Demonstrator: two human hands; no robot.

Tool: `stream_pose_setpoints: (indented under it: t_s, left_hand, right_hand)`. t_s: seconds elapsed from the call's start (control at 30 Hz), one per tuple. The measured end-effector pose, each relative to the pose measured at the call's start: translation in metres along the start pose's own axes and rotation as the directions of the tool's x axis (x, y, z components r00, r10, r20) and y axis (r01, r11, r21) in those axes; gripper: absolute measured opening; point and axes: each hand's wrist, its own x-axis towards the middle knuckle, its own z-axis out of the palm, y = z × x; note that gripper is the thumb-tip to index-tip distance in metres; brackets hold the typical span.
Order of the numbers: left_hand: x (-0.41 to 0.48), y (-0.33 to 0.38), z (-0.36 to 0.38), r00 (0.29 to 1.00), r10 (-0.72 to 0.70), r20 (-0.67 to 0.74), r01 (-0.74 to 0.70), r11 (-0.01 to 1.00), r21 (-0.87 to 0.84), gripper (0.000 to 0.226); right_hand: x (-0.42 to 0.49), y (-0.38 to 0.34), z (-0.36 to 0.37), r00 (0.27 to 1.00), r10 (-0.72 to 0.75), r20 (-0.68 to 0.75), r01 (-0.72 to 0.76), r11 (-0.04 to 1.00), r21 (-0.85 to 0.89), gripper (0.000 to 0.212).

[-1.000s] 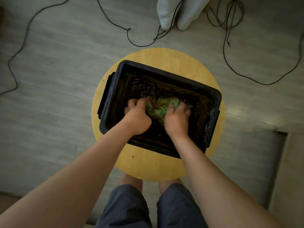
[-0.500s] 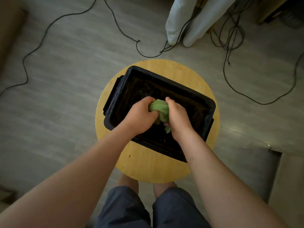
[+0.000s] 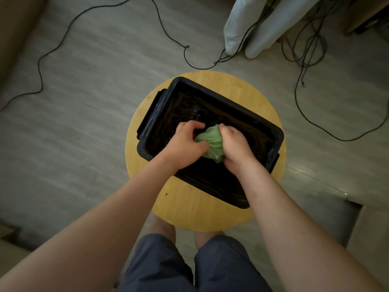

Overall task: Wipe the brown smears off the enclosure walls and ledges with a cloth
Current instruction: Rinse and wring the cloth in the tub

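Standing on a grey wood-grain plank floor (image 3: 94,102), a round tabletop (image 3: 210,218) of smooth yellow wood fills the middle of the view. Thin black cables (image 3: 40,66) snake loosely over the planks to the left and across the top, with a tangled coil at the upper right. Two soft white fabric folds (image 3: 248,24) hang down to the floor at the top. At the bottom edge, the person's dark blue shorts (image 3: 210,266) and bare knees show just below the tabletop. On the wood sits the enclosure (image 3: 231,104), a rectangular black plastic tub with rounded corners, a thick rolled rim and a moulded handle (image 3: 150,111) on its left end. It is turned at an angle to the viewer. Its inside is glossy and wet-looking, with faint streaks, but too dark to tell any brown smears apart. The cloth (image 3: 211,144) is pale green, soft and crumpled into a tight wad above the middle of the tub's interior. It lies squeezed between both hands. The left hand (image 3: 186,142) grips its left side with fingers curled over the top. The right hand (image 3: 235,144) clenches its right side, knuckles up. A twisted end of the wad pokes down between the two wrists, toward the tub's near wall.
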Motion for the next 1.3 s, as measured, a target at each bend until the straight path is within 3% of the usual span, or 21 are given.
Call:
stream_pose_setpoints:
  t_s: [0.17, 0.27, 0.4, 0.5, 0.63, 0.77, 0.9, 1.0, 1.13, 1.23, 1.3]
  left_hand:
    - [0.009, 0.001, 0.000, 0.939, 0.164, 0.301, -0.270, 0.895, 0.354, 0.106]
    - [0.015, 0.002, 0.009, 0.922, 0.218, 0.320, -0.344, 0.841, 0.417, 0.123]
    - [0.021, 0.001, 0.012, 0.932, 0.256, 0.255, -0.343, 0.849, 0.403, 0.130]
    - [0.026, 0.003, 0.009, 0.925, 0.291, 0.244, -0.375, 0.801, 0.467, 0.125]
    - [0.030, 0.004, 0.010, 0.940, 0.266, 0.214, -0.340, 0.796, 0.501, 0.104]
    - [0.031, 0.000, 0.011, 0.965, 0.226, 0.134, -0.261, 0.886, 0.384, 0.064]
    - [0.030, 0.001, 0.009, 0.985, 0.151, 0.083, -0.170, 0.924, 0.342, 0.034]
    - [0.030, 0.006, 0.006, 0.984, 0.063, 0.167, -0.123, 0.918, 0.378, 0.028]
    - [0.034, 0.011, 0.005, 0.956, 0.088, 0.279, -0.244, 0.765, 0.596, 0.042]
    - [0.033, 0.015, 0.005, 0.941, 0.130, 0.313, -0.302, 0.738, 0.603, 0.079]
    - [0.032, 0.016, 0.005, 0.930, 0.153, 0.334, -0.343, 0.686, 0.641, 0.103]
  right_hand:
    - [-0.002, -0.009, -0.008, 0.998, 0.053, 0.031, -0.055, 0.995, 0.080, 0.047]
    - [-0.003, -0.013, -0.008, 0.981, 0.143, 0.130, -0.176, 0.941, 0.291, 0.055]
    - [-0.007, -0.022, -0.024, 0.892, 0.145, 0.429, -0.334, 0.851, 0.406, 0.081]
    - [-0.004, -0.023, -0.032, 0.786, 0.136, 0.604, -0.410, 0.846, 0.342, 0.091]
    - [0.005, -0.020, -0.034, 0.797, 0.191, 0.573, -0.402, 0.876, 0.268, 0.090]
    - [0.005, -0.023, -0.043, 0.775, 0.182, 0.605, -0.417, 0.867, 0.274, 0.074]
    - [0.005, -0.027, -0.043, 0.897, 0.177, 0.404, -0.230, 0.969, 0.087, 0.025]
    - [0.003, -0.039, -0.042, 0.912, 0.174, 0.372, -0.136, 0.982, -0.127, 0.018]
    - [0.010, -0.050, -0.048, 0.763, 0.308, 0.568, -0.191, 0.947, -0.257, 0.031]
    - [0.019, -0.051, -0.051, 0.651, 0.383, 0.656, -0.136, 0.908, -0.395, 0.028]
    - [0.021, -0.050, -0.046, 0.632, 0.420, 0.651, -0.052, 0.861, -0.505, 0.024]
